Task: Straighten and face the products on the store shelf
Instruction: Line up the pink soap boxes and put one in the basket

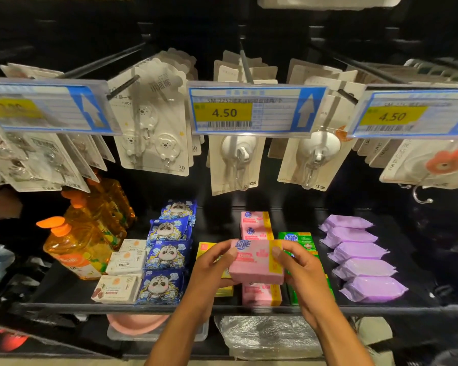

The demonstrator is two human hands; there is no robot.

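Now both hands pinched pink soap pack (257, 262) by its short ends: left hand (212, 270), right hand (302, 273). Rectangular, glossy wrap, held above near pink stack (261, 294) on shelf (64, 305).

Spotted 4.50 on the middle price tag (257, 110), same 4.50 on the right price tag (407, 114). Read 超能 on the pink soap pack (254, 262) and the green pack (298, 240). Caught 3.0 on the bear hook card (154, 122).

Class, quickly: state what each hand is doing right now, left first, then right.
Left hand: holds the left end of the pink pack, fingers curled round it.
Right hand: holds the right end of the same pack.
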